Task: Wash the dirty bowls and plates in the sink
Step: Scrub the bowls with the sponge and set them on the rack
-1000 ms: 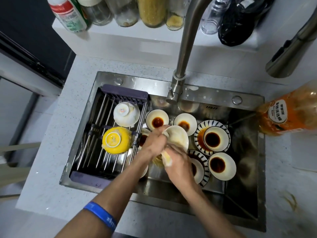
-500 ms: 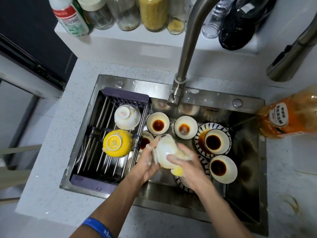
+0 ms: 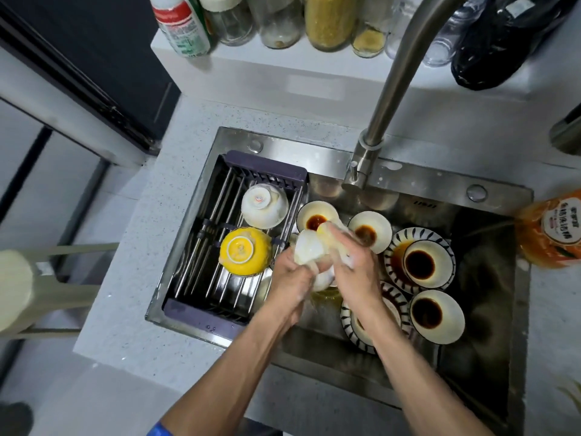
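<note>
**Mid-scrub on a small white bowl, plenty still waiting**

Both hands busy over the middle of the sink [image 3: 490,366]. Left hand [image 3: 290,280] wrapped round a small white bowl [image 3: 309,251], tilted and soapy, held up off the basin. Right hand [image 3: 353,265] pressed against it with a yellowish sponge [image 3: 323,229] tucked under the fingers, so hands close together and both clamped on something.

Tips for this bit, judging from the setup:
- Worth turning the bowl in the left hand while the sponge stays put, so the whole rim and foot get covered.
- Firm grip needed, foam makes glazed ceramic slippery, and a drop would land on the dishes right below.
- Better kept low over the basin, away from the faucet [image 3: 405,58] neck.
- Once done, upside down onto the rack [image 3: 201,243] with the others, rinse presumably later since no water running.

Count, as far as visible:
- Rack on the left: two bowls upside down, one white bowl on the rack [image 3: 264,206], one yellow bowl [image 3: 245,254], both sudsy.
- Dirty bowls with dark sauce: four clearly showing, far-left one [image 3: 316,217] half behind the sponge.
- Striped plates [image 3: 393,251]: two, each under a bowl, nearer one partly hidden by the right arm.
- More crockery under the hands, can't tell how many.
- One orange soap bottle [image 3: 553,229] on the counter [image 3: 125,294] at the right edge.
</note>
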Available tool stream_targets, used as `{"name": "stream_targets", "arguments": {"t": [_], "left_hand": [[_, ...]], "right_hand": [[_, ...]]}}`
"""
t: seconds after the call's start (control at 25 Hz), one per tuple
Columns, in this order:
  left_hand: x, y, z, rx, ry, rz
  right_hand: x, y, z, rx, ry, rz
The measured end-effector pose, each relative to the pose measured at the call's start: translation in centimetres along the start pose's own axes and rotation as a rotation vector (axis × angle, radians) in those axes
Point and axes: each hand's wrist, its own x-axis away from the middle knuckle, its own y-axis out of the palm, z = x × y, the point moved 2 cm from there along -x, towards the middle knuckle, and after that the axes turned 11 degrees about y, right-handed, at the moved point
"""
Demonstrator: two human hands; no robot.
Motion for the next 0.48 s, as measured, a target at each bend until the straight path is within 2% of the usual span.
{"name": "stream_targets", "arguments": {"t": [0.08, 0.16, 0.28, 0.36, 0.48], "left_hand": [[0.4, -1.1, 0.9, 0.044, 0.059, 0.03], [1.5, -3.5, 1.1, 0.077, 0.092, 0.041], [2.9, -10.0, 1.1, -0.021, -0.014, 0.143], [2.4, -14.9, 1.4, -0.066, -0.112, 0.197], [0.1, -20.1, 1.2, 0.047, -0.293, 0.141]], "right_hand": [[1.4, 0.7, -0.7, 0.078, -0.251, 0.046], [2.8, 2.2, -0.8, 0.045, -0.34, 0.003], [4.6, 3.6, -0.9, -0.195, -0.137, -0.085], [5.3, 3.7, -0.3, -0.296, 0.023, -0.072], [5.2, 3.6, 0.5, -0.35, 0.194, -0.053]]}}
